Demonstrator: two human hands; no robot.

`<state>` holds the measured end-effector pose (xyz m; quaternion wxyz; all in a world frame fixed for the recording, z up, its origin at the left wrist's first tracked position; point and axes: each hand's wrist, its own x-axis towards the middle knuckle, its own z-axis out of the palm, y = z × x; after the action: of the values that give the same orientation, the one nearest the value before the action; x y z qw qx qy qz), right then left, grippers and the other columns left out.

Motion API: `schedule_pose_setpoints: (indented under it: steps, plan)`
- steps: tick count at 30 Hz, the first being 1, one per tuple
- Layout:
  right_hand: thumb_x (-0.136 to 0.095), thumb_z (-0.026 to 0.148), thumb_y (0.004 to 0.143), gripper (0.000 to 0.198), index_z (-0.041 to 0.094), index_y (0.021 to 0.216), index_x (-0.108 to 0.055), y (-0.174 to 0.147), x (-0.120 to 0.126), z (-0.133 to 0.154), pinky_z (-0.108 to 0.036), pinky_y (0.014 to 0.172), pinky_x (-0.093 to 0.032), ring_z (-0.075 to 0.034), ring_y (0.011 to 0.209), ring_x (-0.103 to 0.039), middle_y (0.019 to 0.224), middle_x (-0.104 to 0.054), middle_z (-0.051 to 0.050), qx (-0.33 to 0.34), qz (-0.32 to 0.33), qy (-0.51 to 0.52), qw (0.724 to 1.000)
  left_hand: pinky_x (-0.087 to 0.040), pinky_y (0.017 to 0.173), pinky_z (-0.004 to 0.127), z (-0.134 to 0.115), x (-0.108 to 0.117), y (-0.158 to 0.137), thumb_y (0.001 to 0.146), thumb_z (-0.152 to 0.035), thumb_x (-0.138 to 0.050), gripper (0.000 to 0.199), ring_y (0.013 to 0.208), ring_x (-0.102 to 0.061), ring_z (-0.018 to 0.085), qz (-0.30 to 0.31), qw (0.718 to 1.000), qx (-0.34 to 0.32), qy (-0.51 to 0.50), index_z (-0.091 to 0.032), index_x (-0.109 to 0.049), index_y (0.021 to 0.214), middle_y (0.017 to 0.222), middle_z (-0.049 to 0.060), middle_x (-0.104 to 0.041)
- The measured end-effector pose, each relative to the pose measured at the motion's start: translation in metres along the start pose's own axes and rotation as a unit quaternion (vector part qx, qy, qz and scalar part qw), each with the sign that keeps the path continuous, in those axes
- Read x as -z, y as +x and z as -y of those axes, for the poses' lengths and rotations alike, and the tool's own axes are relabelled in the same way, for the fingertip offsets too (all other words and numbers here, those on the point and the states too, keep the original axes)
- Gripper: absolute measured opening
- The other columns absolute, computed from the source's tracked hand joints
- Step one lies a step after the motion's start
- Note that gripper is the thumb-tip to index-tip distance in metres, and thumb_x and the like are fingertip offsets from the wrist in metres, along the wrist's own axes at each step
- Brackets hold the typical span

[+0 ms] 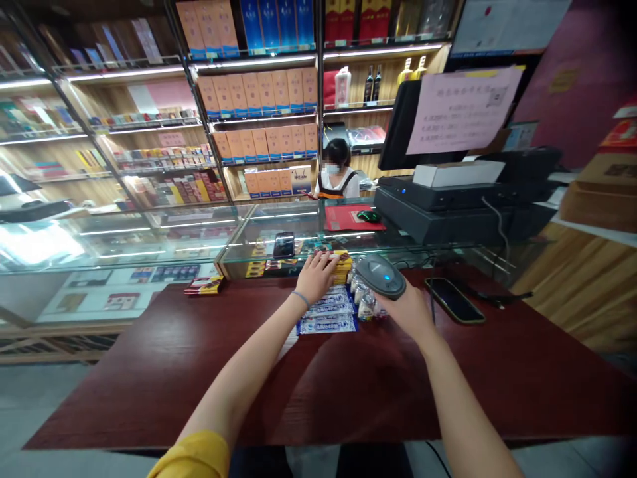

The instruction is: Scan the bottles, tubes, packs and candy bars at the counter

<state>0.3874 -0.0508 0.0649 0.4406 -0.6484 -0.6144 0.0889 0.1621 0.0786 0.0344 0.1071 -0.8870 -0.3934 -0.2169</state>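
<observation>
My right hand [409,311] is wrapped round a dark grey barcode scanner [382,277], whose small blue light shows on top. Under the scanner lies a row of clear-wrapped small packets [365,307], partly hidden by it. My left hand [318,273] rests with fingers spread on a stack of yellow packets [342,269]; its fingertips touch their far end. Closer to me, several blue-and-white sachets [329,322] overlap in a row on the dark red table [223,385]. A grey band circles my left wrist.
A phone [455,300] lies right of my right hand. Yellow-and-red packets [205,285] sit at the table's left far edge. Beyond stands a glass counter [174,232] with a dark device [284,244], a mouse [368,216] and a monitor [398,126]. A person [339,179] is behind it.
</observation>
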Motion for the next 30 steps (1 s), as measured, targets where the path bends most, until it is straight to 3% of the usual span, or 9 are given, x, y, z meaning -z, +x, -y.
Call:
schedule_pose_setpoints:
  steps: [4, 10, 14, 18, 24, 30]
  plan:
    - [-0.071, 0.043, 0.077, 0.050, 0.022, 0.122, -0.067, 0.001, -0.019, 0.015, -0.043, 0.081, -0.058, -0.035, 0.098, -0.075, 0.098, -0.080, -0.012, -0.002, 0.011, 0.002, 1.000, -0.031, 0.123, 0.055, 0.031, 0.017, -0.039, 0.101, -0.033, -0.049, 0.055, 0.151, -0.037, 0.033, -0.024, 0.999, 0.047, -0.007, -0.025, -0.043, 0.155, 0.160, 0.012, -0.046]
    - [-0.071, 0.043, 0.077, 0.056, 0.022, 0.128, -0.065, 0.000, -0.064, 0.037, -0.047, 0.085, -0.057, -0.037, 0.105, -0.073, 0.106, -0.078, -0.013, 0.061, 0.031, 0.028, 0.997, -0.031, 0.125, 0.051, 0.109, 0.039, -0.119, 0.100, -0.027, -0.047, 0.052, 0.150, -0.039, 0.031, -0.048, 0.987, 0.154, 0.022, -0.025, -0.049, 0.152, 0.158, 0.011, -0.048]
    - [-0.071, 0.043, 0.078, 0.056, 0.024, 0.129, -0.064, -0.004, -0.091, 0.058, -0.045, 0.085, -0.057, -0.035, 0.105, -0.073, 0.104, -0.079, -0.011, 0.074, 0.070, 0.040, 0.994, -0.030, 0.124, 0.053, 0.161, 0.049, -0.174, 0.096, -0.022, -0.049, 0.055, 0.151, -0.036, 0.032, -0.031, 0.971, 0.233, 0.053, -0.025, -0.050, 0.151, 0.159, 0.011, -0.047]
    - [-0.070, 0.046, 0.076, 0.046, 0.026, 0.118, -0.067, -0.009, -0.111, 0.082, -0.041, 0.076, -0.056, -0.037, 0.098, -0.075, 0.094, -0.079, -0.009, 0.089, 0.093, 0.010, 0.992, -0.029, 0.124, 0.054, 0.199, 0.055, -0.217, 0.092, -0.018, -0.052, 0.059, 0.152, -0.035, 0.034, 0.010, 0.955, 0.285, 0.083, -0.022, -0.051, 0.151, 0.160, 0.014, -0.045]
    - [-0.069, 0.042, 0.075, 0.048, 0.028, 0.121, -0.064, -0.016, -0.140, 0.098, -0.036, 0.071, -0.054, -0.034, 0.092, -0.075, 0.091, -0.079, -0.006, 0.114, 0.141, 0.014, 0.983, -0.028, 0.124, 0.053, 0.242, 0.054, -0.241, 0.094, -0.025, -0.053, 0.058, 0.152, -0.033, 0.034, 0.045, 0.946, 0.303, 0.103, -0.022, -0.050, 0.151, 0.161, 0.016, -0.043]
    - [-0.067, 0.042, 0.076, 0.031, 0.031, 0.104, -0.065, -0.026, -0.159, 0.103, -0.032, 0.063, -0.049, -0.031, 0.081, -0.075, 0.082, -0.078, -0.003, 0.121, 0.150, -0.022, 0.981, -0.025, 0.124, 0.056, 0.272, 0.042, -0.240, 0.095, -0.035, -0.057, 0.061, 0.152, -0.032, 0.035, 0.067, 0.944, 0.314, 0.080, -0.024, -0.048, 0.153, 0.162, 0.015, -0.041]
